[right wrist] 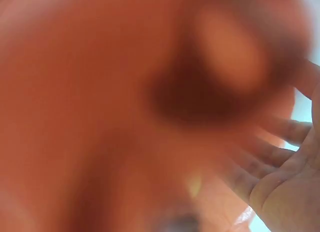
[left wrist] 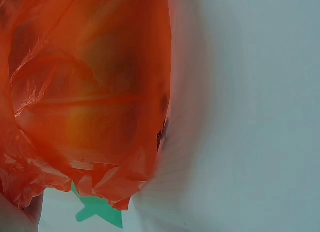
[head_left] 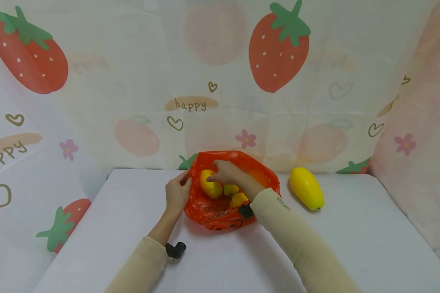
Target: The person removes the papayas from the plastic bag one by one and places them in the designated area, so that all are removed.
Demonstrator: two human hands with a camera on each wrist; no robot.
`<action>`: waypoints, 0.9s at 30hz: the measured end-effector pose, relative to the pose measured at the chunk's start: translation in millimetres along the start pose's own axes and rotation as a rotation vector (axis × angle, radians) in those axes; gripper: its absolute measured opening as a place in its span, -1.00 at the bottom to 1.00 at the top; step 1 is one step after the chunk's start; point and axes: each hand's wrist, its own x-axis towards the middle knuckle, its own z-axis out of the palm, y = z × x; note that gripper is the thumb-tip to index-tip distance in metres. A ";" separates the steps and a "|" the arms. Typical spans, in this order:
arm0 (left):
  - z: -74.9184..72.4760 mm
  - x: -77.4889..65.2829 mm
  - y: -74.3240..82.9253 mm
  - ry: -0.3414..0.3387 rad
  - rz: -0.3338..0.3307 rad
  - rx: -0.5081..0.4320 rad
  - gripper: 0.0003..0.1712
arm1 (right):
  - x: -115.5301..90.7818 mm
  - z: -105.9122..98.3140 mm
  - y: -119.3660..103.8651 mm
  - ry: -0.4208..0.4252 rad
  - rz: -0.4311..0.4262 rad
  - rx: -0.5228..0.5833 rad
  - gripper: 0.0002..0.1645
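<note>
A red plastic bag [head_left: 212,221] lies with its mouth wide on the white table, and several yellow fruits show inside. My left hand [head_left: 177,194] pinches the bag's left rim between thumb and fingers. In the left wrist view the bag's side [left wrist: 95,122] covers much of the picture, with only a bit of that hand at the lower left corner. My right hand [head_left: 229,175] reaches into the bag's mouth, its thumb overlapping a mango-like yellow fruit [head_left: 210,188]. The right wrist view shows its fingers [right wrist: 270,154] extended and apart, their tips blurred behind red plastic.
A papaya-like yellow fruit [head_left: 306,188] with a green tip lies on the table [head_left: 366,228], right of the bag. Behind the table hangs a backdrop [head_left: 146,77] printed with strawberries, hearts and flowers. It continues along both sides.
</note>
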 end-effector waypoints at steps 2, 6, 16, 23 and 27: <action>0.2 0.0 -0.4 0.000 -0.002 0.005 -0.60 | 2.2 3.6 -0.3 0.003 0.001 -0.008 -0.22; -0.4 -0.2 -0.4 0.005 -0.004 0.008 -0.60 | 6.7 11.5 -2.9 0.023 0.001 -0.031 -0.24; -0.1 -0.7 -0.8 0.016 0.014 0.005 -0.60 | 15.2 25.6 -7.7 0.061 0.072 -0.110 -0.13; -1.5 -0.6 -0.4 0.025 0.024 0.012 -0.60 | 23.2 34.2 -4.7 0.099 0.060 -0.155 -0.17; -3.2 -0.1 -1.3 0.025 0.020 0.015 -0.60 | 27.7 40.6 -4.6 0.099 0.071 -0.168 -0.25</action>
